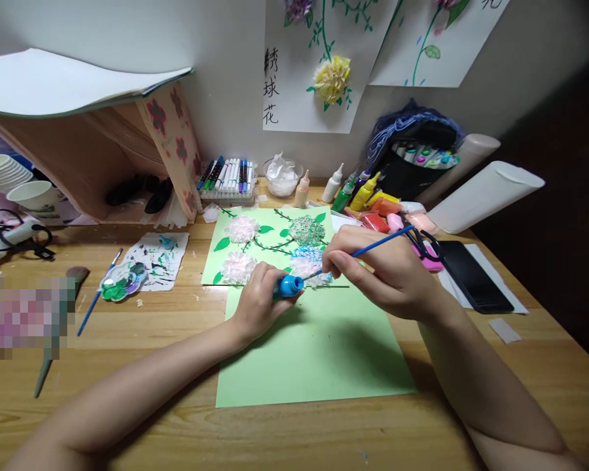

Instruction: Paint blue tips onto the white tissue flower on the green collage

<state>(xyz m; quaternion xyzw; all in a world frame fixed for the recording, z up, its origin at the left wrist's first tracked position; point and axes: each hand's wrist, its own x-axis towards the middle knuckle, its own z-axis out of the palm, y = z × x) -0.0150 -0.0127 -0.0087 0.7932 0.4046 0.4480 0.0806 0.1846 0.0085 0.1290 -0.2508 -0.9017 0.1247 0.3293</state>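
Observation:
My left hand is wrapped round a small open bottle of blue paint, its mouth tilted to the right. In my right hand I pinch a thin blue paintbrush, with its tip beside the bottle's mouth. Behind the hands lies a green flower picture with raised paper flowers. Two flowers are pale pink, one is speckled green, and one has blue touches, partly hidden by my right hand. A plain green sheet lies under my hands.
On the left are a palette, a stained tissue and a large brush. Marker pens, paint bottles and a glue bowl stand at the back. A phone and scissors lie right.

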